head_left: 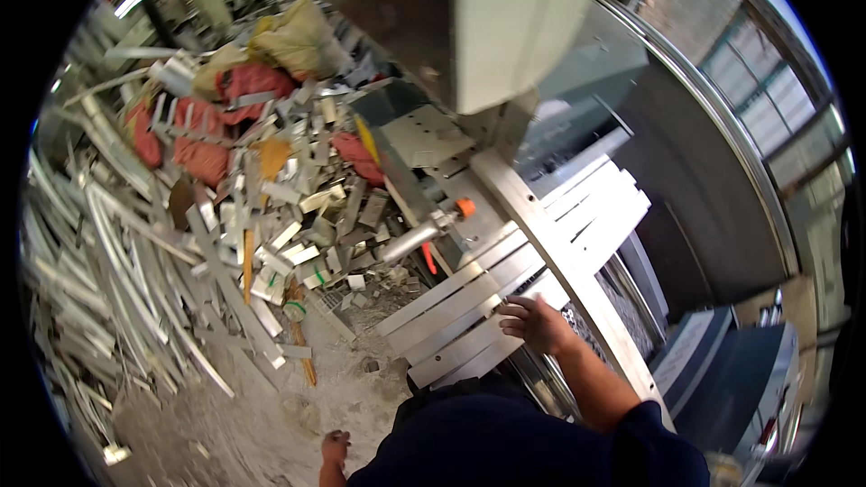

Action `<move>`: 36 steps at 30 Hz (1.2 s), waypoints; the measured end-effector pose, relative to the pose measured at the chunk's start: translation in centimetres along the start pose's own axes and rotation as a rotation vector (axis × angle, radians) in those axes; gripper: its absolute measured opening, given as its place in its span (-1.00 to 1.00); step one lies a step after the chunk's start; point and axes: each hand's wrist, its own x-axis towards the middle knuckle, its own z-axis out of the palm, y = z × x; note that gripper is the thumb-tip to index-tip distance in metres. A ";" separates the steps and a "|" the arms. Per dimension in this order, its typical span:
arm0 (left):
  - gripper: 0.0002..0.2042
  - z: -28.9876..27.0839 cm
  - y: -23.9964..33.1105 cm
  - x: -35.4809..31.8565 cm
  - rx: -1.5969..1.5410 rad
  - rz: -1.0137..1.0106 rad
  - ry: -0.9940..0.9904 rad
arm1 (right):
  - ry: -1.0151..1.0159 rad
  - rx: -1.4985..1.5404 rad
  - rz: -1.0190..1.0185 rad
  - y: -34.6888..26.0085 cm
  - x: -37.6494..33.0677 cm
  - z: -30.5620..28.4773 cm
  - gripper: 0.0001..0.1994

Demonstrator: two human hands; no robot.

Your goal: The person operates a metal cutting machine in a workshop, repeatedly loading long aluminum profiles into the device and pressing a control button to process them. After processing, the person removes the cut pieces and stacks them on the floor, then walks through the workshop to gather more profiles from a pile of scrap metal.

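My right hand (538, 322) rests palm down on a row of long flat aluminium strips (469, 307) lying side by side across a machine bed (541, 216); its fingers press on the near ends of the strips. The strips run under a metal clamp bar (577, 280) and stick out beyond it at the far right. My left hand (335, 446) hangs low by my side, fingers curled, with nothing visible in it. A lever with an orange knob (464, 207) stands just left of the strips.
A big heap of aluminium offcuts and profiles (225, 216) covers the floor at left, with red and tan sacks (244, 81) behind. The floor (271, 415) near me is dusty. A grey machine housing (505, 18) hangs overhead. Blue bins (722, 379) stand at right.
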 end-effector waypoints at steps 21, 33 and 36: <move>-0.12 -9.4 44.7 -19.4 0.628 1.652 0.555 | 0.256 0.775 -0.589 6.8 -6.5 11.0 -0.54; -0.13 0.2 27.8 -13.1 1.256 1.085 0.087 | 0.623 0.405 -0.127 5.6 1.2 -1.6 -0.53; -0.16 6.1 24.6 -10.7 1.166 1.121 0.082 | 0.746 0.243 -0.136 5.1 4.4 -6.6 -0.58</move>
